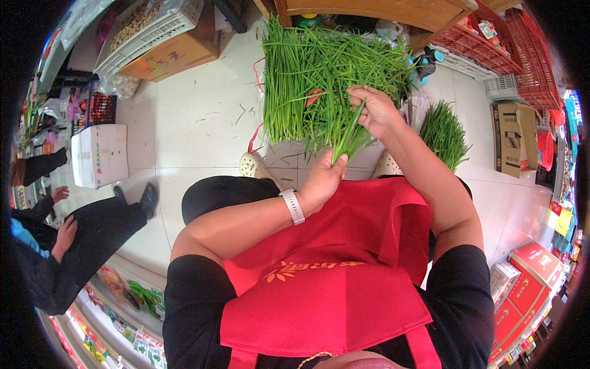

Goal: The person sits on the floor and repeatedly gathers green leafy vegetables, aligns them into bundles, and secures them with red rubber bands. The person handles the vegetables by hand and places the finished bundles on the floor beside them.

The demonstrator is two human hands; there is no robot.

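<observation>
My left hand, with a pale watch on its wrist, grips the lower ends of a small bunch of green chives or similar leaves. Up and to the right of it, my right hand is at the upper part of the bunch, its thumb and fingers bent; whether it pinches a leaf is unclear. Beyond both hands a wide heap of the same long leaves lies in front of a wooden piece of furniture. A red tie rests on the heap. A smaller pile of leaves lies to the right, beside my right forearm.
Light clogs stand on the tiled floor near the heap. A white foam box and another person's dark-clothed legs are at the left. Cardboard boxes and red crates line the right. Leaf scraps lie on the tiles.
</observation>
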